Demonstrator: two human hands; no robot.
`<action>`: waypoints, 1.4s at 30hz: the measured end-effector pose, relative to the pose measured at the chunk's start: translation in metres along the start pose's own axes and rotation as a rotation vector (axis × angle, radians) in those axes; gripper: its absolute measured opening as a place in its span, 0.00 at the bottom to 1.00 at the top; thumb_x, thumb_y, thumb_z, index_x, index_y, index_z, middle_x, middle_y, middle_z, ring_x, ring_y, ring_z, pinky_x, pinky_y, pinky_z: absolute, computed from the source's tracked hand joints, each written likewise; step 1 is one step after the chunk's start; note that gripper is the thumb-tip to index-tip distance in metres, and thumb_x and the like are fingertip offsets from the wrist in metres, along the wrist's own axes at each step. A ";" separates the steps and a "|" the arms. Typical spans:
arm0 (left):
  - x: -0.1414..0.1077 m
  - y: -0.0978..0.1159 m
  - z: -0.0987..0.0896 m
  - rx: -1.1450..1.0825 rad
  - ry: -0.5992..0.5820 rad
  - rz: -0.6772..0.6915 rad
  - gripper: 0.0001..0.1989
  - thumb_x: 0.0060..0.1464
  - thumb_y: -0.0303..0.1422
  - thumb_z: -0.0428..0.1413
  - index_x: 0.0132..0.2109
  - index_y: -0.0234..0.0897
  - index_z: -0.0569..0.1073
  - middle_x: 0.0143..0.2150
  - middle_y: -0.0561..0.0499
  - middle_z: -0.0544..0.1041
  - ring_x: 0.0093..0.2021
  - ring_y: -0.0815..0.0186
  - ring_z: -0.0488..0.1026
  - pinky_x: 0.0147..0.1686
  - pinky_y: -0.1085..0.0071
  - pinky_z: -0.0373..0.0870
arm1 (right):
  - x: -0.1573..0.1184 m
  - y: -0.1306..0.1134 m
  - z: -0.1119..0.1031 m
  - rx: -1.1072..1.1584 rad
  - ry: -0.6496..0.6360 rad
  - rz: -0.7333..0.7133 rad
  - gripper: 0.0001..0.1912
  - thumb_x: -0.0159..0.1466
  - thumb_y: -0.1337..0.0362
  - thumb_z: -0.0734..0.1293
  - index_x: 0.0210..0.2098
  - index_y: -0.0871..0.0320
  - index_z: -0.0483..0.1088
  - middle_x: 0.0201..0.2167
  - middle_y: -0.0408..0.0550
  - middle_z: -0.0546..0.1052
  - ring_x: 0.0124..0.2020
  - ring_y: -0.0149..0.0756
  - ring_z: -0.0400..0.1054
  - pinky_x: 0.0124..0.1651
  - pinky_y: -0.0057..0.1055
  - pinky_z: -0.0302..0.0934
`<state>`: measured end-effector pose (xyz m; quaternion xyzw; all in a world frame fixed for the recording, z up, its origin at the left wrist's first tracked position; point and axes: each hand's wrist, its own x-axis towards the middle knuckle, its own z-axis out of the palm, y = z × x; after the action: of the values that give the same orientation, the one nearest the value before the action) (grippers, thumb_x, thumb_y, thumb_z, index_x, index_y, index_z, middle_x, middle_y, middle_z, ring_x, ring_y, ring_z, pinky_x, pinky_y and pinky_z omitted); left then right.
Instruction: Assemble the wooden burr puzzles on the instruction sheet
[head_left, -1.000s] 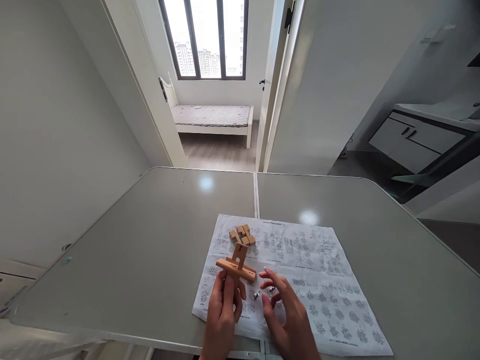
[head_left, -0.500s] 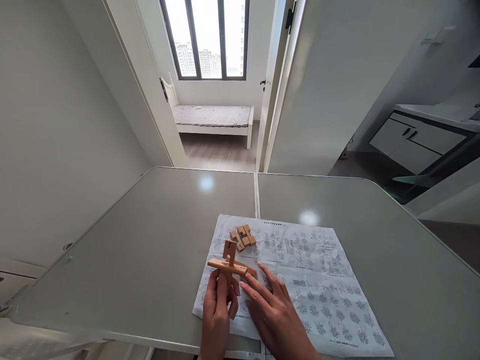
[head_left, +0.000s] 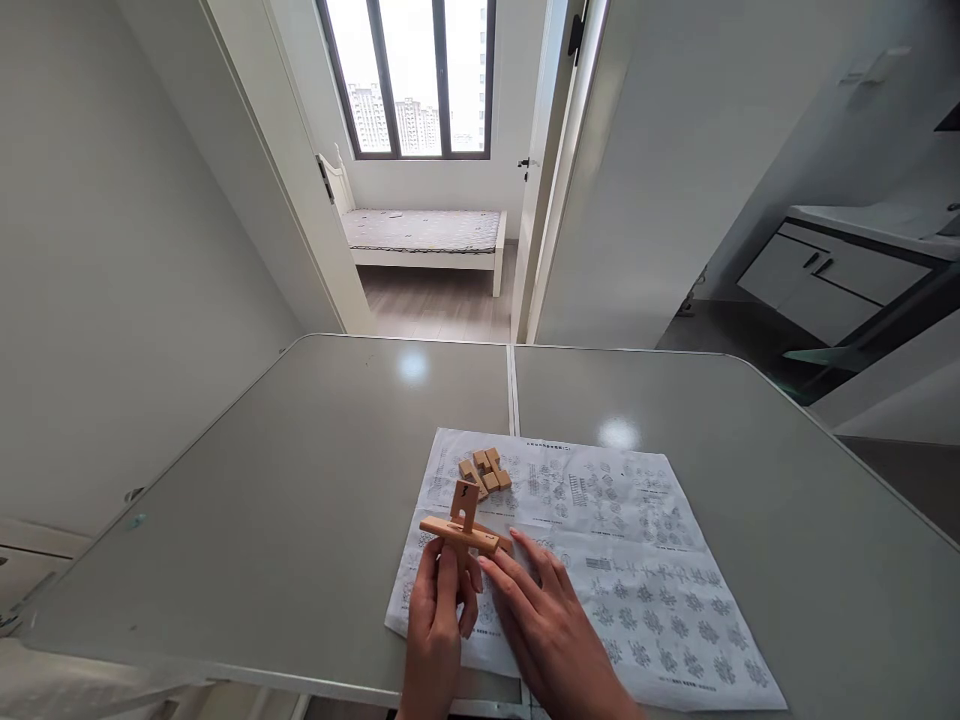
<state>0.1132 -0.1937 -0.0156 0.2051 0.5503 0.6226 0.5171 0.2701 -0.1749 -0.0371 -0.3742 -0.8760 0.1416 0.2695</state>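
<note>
Several wooden puzzle pieces are joined in a cross-like assembly (head_left: 459,533), one flat piece standing upright with a dark mark on it. My left hand (head_left: 439,610) grips the assembly from below, fingers wrapped round its lower part. My right hand (head_left: 547,620) lies to the right, its fingers stretched out and slightly apart, with fingertips at the right end of the bars. Just beyond the assembly, a cluster of small notched wooden blocks (head_left: 491,480) rests on a printed paper sheet (head_left: 637,560).
The sheet lies on a large grey table (head_left: 300,500) with a seam down its middle. Past the table's far edge are a doorway, a bed (head_left: 427,232) and a window (head_left: 409,80). A white cabinet (head_left: 832,275) stands at the far right.
The wooden assembly in my left hand has shifted slightly right and turned a little. It now covers part of the nearest loose block. My right hand has barely moved.
</note>
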 end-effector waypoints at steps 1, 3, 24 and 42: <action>0.000 0.000 0.000 0.005 0.001 0.000 0.28 0.50 0.57 0.66 0.43 0.38 0.72 0.27 0.58 0.67 0.22 0.75 0.59 0.21 0.81 0.61 | 0.000 0.000 0.000 0.010 0.004 0.004 0.32 0.72 0.73 0.60 0.73 0.49 0.56 0.69 0.45 0.68 0.72 0.54 0.53 0.66 0.56 0.64; -0.001 0.002 0.002 0.022 -0.013 0.011 0.26 0.51 0.56 0.65 0.41 0.38 0.72 0.27 0.58 0.66 0.21 0.76 0.58 0.20 0.81 0.60 | 0.001 0.000 -0.001 0.057 0.028 0.019 0.30 0.71 0.73 0.60 0.71 0.49 0.59 0.67 0.47 0.70 0.69 0.52 0.59 0.65 0.53 0.65; -0.004 0.007 0.007 0.174 -0.208 0.080 0.24 0.59 0.55 0.59 0.38 0.37 0.72 0.29 0.56 0.65 0.24 0.74 0.57 0.23 0.80 0.59 | -0.001 0.006 0.003 0.164 0.286 0.389 0.10 0.71 0.60 0.65 0.51 0.50 0.69 0.46 0.52 0.74 0.47 0.51 0.69 0.48 0.47 0.70; -0.007 0.006 0.007 0.323 -0.242 0.157 0.20 0.64 0.51 0.56 0.37 0.38 0.73 0.29 0.55 0.66 0.24 0.71 0.58 0.24 0.77 0.60 | -0.003 0.003 -0.005 0.351 0.449 0.678 0.22 0.75 0.46 0.55 0.43 0.54 0.72 0.33 0.50 0.79 0.33 0.44 0.73 0.36 0.36 0.67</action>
<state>0.1188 -0.1955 -0.0063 0.4006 0.5592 0.5356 0.4898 0.2762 -0.1749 -0.0353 -0.6106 -0.5861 0.2837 0.4508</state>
